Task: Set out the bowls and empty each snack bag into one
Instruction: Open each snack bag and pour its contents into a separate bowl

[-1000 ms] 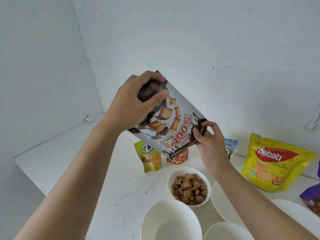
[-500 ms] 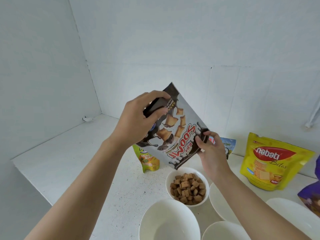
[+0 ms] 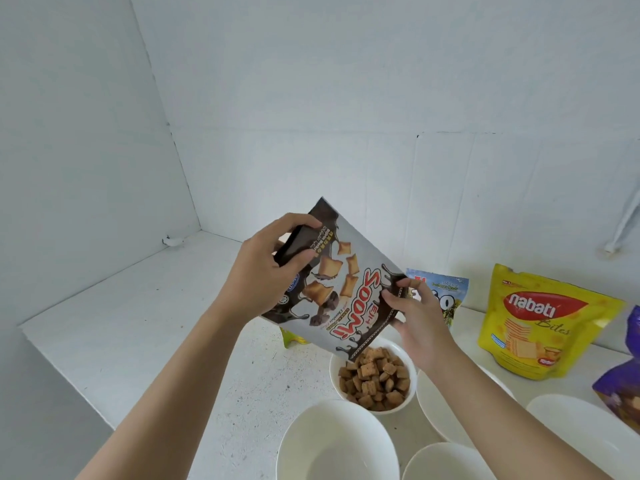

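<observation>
At six o'clock in the view, nearest the camera, a large empty white ceramic bowl point(image 3: 332, 448) sits on the speckled white surface point(image 3: 138, 306). A second empty white bowl point(image 3: 446, 462) is just beside it at five o'clock. Behind these, toward four o'clock, lie two shallow white dishes, one point(image 3: 446, 400) near the middle and one point(image 3: 585, 431) near the right edge.

Just beyond the large bowl stands a small round white bowl point(image 3: 334, 372) heaped with brown square cereal pieces point(image 3: 375, 379). A glossy grey-and-brown snack bag printed "SOOM!" point(image 3: 346, 289) is held above it, upside down and tilted, its lowest corner over the small bowl's rim at eleven o'clock. The left hand point(image 3: 263, 275) grips the bag's raised bottom fold, thumb on the printed face and fingers curled over the top. The right hand point(image 3: 415, 317) pinches the bag's edge at its three o'clock side. Whether the bag's mouth is open cannot be told.

Farther back, a green-and-yellow pouch point(image 3: 292, 337) peeks out below the bag at its seven o'clock. A blue pouch point(image 3: 446, 292) stands behind the right hand. A yellow stand-up pouch marked "nabati Bites" point(image 3: 540, 317) stands at three o'clock in the view, and a purple pouch point(image 3: 623, 375) is cut off by the right edge. White tiled walls point(image 3: 346, 98) meet in a corner at ten o'clock.
</observation>
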